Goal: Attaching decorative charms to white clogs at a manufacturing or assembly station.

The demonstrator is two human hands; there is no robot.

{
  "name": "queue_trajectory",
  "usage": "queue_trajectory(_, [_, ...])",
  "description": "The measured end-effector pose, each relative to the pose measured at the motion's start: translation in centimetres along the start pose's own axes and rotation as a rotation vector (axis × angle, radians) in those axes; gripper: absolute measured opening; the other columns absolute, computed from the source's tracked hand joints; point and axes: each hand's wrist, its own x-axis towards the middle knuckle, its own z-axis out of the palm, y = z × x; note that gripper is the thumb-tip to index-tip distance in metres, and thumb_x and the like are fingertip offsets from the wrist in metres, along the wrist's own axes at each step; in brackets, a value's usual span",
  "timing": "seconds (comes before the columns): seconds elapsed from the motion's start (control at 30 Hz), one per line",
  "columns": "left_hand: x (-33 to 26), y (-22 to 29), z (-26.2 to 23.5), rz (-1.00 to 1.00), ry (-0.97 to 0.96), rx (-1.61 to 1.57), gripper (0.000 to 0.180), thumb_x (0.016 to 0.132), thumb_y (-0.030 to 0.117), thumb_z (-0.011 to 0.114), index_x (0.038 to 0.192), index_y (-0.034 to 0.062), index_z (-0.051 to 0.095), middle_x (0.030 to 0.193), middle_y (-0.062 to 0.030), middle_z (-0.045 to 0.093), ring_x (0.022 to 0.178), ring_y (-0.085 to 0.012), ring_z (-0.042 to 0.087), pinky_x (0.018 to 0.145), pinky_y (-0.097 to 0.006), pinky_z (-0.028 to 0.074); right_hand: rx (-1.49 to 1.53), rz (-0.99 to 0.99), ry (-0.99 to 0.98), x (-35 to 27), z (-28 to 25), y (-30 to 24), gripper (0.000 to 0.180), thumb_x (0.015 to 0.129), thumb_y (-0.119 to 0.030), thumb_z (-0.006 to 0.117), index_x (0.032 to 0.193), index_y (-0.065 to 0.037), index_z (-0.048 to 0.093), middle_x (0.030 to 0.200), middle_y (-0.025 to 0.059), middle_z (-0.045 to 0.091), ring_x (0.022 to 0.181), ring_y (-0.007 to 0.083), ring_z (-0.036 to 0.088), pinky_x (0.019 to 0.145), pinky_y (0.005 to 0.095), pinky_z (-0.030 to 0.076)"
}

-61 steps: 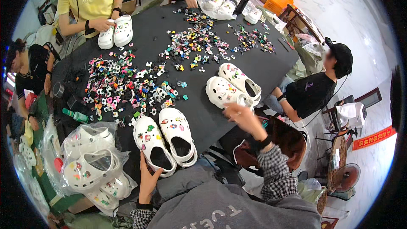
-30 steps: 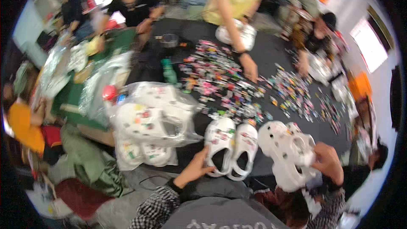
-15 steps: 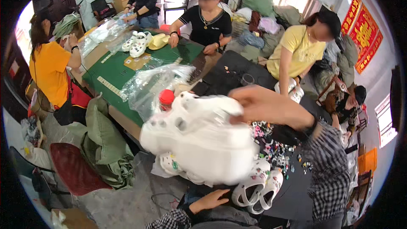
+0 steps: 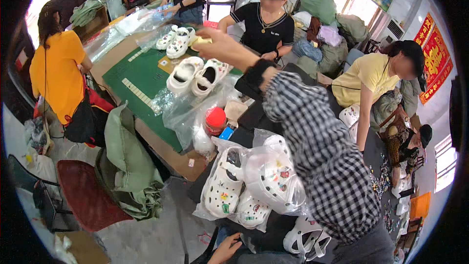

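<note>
My right hand [image 4: 217, 49] reaches far across the table, fingers apart, just above a pair of white clogs [image 4: 210, 76] on the green mat [image 4: 117, 76]. A yellow clog [image 4: 201, 42] shows in part by its fingertips; the hand hides the rest. Low in the view, my left hand [image 4: 227, 250] is near the table's front edge, its fingers loosely bent with nothing seen in them. Between the hands lie white clogs with small coloured charms [image 4: 224, 188] in clear plastic bags, stacked on one another. Another white charm-covered pair [image 4: 305, 237] sits partly under my right sleeve.
A red-lidded jar [image 4: 215, 120] and a blue packet [image 4: 227, 133] stand beside crumpled clear plastic. More white clogs [image 4: 180, 41] sit at the far side. Several co-workers surround the table. A red chair [image 4: 90, 190] and green sacks [image 4: 124, 151] are on the left floor.
The white clogs in my right hand are now on the green mat, and that hand has moved away to the far left. My view has shifted; my left hand is lower in it.
</note>
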Motion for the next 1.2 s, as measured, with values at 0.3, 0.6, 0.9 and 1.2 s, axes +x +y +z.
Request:
queue_trajectory(0.3, [6.6,-6.2,0.3,0.161,-0.186,0.245,0.048,0.09,0.025,0.057,0.128,0.0,0.045,0.119,-0.019,0.055,0.104,-0.0279,0.056,0.088,-0.034,0.044,0.194,0.27,-0.119,-24.5,-14.1,-15.7,0.031,0.088,-0.014,0.06,0.115,0.001,0.056,0.105,0.0098,0.062,0.085,0.0113,0.061,0.074,0.0231,0.047])
queue_trajectory(0.6, [8.9,-0.8,5.1,0.083,-0.394,0.519,0.03,0.09,0.02,0.057,0.109,-0.0028,0.054,0.102,-0.0141,0.063,0.092,-0.0213,0.062,0.081,-0.03,0.048,-0.124,0.677,0.57,-55.9,-23.5,-28.7,0.053,0.086,-0.04,0.059,0.11,0.007,0.054,0.107,0.0188,0.058,0.089,0.0255,0.062,0.075,0.0349,0.052])
queue_trajectory(0.9, [8.8,-0.9,13.9,0.132,-0.43,0.538,0.056,0.093,0.026,0.054,0.139,0.0021,0.031,0.131,-0.0189,0.046,0.113,-0.0241,0.051,0.089,-0.031,0.044,-0.33,0.711,1.144,-83.4,-27.2,-44.6,0.029,0.096,-0.029,0.049,0.102,0.0,0.052,0.095,0.0034,0.05,0.084,0.011,0.05,0.078,0.0238,0.042])
queue_trajectory(1.2, [9.8,-1.4,18.9,0.245,-0.435,0.625,0.075,0.089,0.014,0.058,0.145,0.0018,0.011,0.142,-0.021,0.03,0.126,-0.0297,0.038,0.098,-0.035,0.038,-0.709,1.203,0.784,-87.2,-29.1,-40.2,0.026,0.088,-0.008,0.051,0.11,0.003,0.057,0.097,0.0083,0.062,0.091,0.0164,0.059,0.085,0.0287,0.045])
